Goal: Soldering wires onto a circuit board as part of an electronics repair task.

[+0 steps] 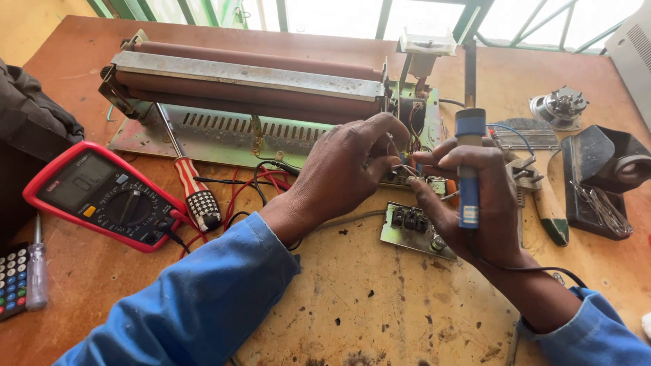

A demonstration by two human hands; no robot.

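Both blue-sleeved forearms come in from six o'clock and meet near the middle of the scuffed wooden worktop [352, 298]. The left hand [352, 166] arches over with its knuckles up, fingers curled tight and pinching thin wires [400, 152] at the right end of the roller machine [251, 88], which stretches away towards ten o'clock. The right hand [475, 203] is closed round a blue-handled soldering iron [469, 169], held nearly upright, its cord trailing off towards four o'clock; its fingertips crowd in beside the left hand's over the same wiring. Just below them, at five o'clock from the left hand, lies a small circuit board [413, 227] flat on the worktop.

Out at nine o'clock sits a red multimeter [102, 193], its red and black leads [237, 190] snaking towards the hands. A red-and-white screwdriver [193, 190] rests beside it. At three o'clock lie a brush [542, 196] and a black tray [600, 179].
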